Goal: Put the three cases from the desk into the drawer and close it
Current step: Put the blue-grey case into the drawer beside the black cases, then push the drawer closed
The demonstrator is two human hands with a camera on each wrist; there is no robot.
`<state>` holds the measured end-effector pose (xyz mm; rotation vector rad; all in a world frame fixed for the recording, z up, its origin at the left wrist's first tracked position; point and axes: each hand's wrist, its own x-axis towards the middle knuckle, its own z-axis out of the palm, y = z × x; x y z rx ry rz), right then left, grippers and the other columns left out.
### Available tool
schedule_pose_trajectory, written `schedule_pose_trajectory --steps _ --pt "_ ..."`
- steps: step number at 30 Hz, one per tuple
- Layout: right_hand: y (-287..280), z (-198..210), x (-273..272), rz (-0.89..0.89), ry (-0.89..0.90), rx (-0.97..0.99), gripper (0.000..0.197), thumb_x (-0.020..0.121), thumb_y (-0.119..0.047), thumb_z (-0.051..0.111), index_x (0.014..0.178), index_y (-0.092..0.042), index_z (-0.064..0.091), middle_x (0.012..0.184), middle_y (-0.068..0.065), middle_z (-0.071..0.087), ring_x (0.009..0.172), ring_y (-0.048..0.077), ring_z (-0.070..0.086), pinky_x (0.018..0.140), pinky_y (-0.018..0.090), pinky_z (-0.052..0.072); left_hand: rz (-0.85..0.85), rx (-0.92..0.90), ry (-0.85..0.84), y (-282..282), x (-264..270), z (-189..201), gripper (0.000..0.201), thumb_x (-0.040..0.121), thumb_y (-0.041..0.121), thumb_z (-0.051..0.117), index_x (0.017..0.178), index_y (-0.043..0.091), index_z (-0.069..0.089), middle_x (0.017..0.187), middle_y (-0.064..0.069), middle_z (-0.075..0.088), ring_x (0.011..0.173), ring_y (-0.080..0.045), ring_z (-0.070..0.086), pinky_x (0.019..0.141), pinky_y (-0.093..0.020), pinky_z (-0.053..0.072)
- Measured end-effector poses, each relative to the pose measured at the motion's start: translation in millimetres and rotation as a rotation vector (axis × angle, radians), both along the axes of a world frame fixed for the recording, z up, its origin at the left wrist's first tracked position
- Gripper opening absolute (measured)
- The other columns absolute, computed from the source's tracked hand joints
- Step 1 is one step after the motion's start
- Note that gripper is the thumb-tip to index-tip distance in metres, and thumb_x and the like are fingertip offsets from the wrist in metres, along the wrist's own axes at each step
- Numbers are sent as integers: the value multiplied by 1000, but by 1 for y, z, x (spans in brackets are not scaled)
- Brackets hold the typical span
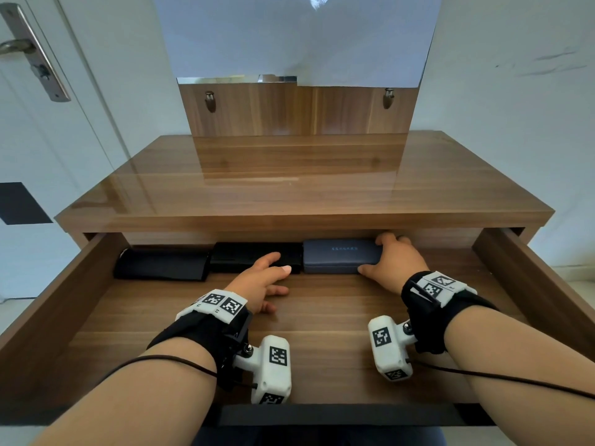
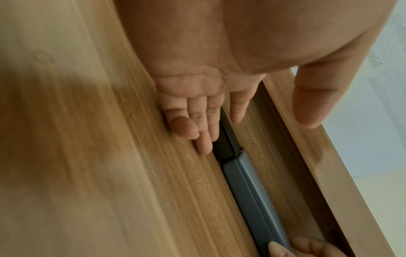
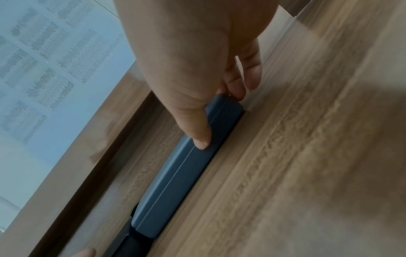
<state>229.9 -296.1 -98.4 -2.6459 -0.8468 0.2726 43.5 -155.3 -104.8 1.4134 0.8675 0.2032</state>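
Now: three cases in open drawer

Blue-grey case (image 1: 341, 256) sits under right hand (image 1: 394, 262), thumb on its front edge, fingers curled over its right end. Middle black case (image 1: 248, 256) touches left hand (image 1: 262, 281), fingers loosely spread. Third black case (image 1: 161, 263) lies left of both hands. Drawer (image 1: 322, 333) pulled out. Blue case lettering unreadable.

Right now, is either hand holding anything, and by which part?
The right hand grips the blue-grey case by its right end. The left hand holds nothing.
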Motion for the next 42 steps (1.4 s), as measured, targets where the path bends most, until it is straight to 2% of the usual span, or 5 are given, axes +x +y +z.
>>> schedule_pose_trajectory --steps 13,25,32,37,42 --pt "-5 7 3 19 -64 5 51 78 -42 66 122 -18 55 127 11 47 121 34 42 101 41 43 59 51 14 7 -4 -1 46 91 28 49 135 24 41 115 -5 55 78 -12 57 44 -20 37" --pt "-12 25 -3 161 -70 149 25 84 -32 62 104 -17 65 103 3 65 107 25 56 87 28 44 66 422 88 -1 -8 33 34 87 35 51 118 21 57 107 1 62 92 -17 64 64 -27 44" --pt "-27 68 -8 188 -34 289 17 86 -27 63 97 -15 67 89 -3 63 89 15 59 79 23 41 75 408 -10 6 -15 71 10 89 33 50 80 33 54 99 1 62 88 -18 60 60 -27 43" --pt "-45 91 -26 332 -30 244 21 84 -30 66 101 -18 66 88 -7 63 89 14 62 79 22 45 60 420 -22 2 -23 81 16 89 32 50 100 23 57 100 1 62 83 -15 60 59 -24 43" --pt "-61 105 -58 554 49 -31 36 78 -42 69 110 -27 62 96 -9 67 91 8 63 87 25 50 27 425 -23 -8 -30 85 14 89 30 50 98 23 57 102 0 62 87 -17 59 61 -25 44"
